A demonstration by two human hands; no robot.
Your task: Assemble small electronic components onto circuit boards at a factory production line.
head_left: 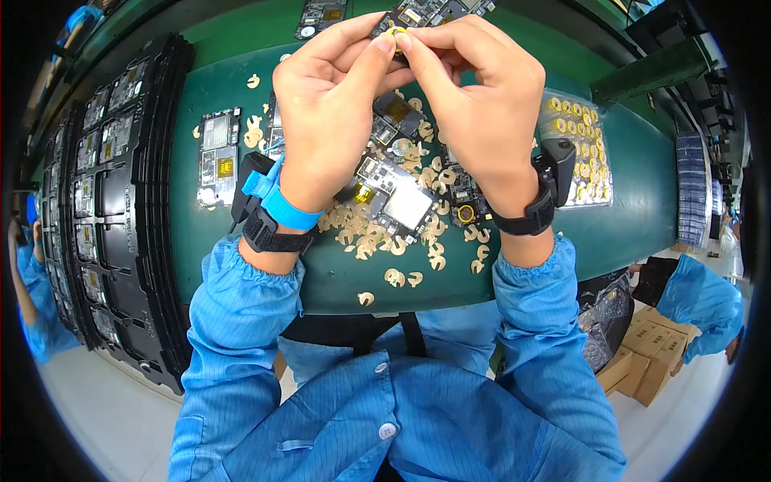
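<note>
pinching one small yellow sticker (397, 34), left hand (329, 104) and right hand (482, 104), fingertip grip closed

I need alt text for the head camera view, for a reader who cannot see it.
Two bare hands, left hand and right hand, meet above a green table and pinch a small yellow piece between their fingertips. Below them lie circuit boards and scattered pale backing scraps; black trays of boards are stacked at the left.
</note>
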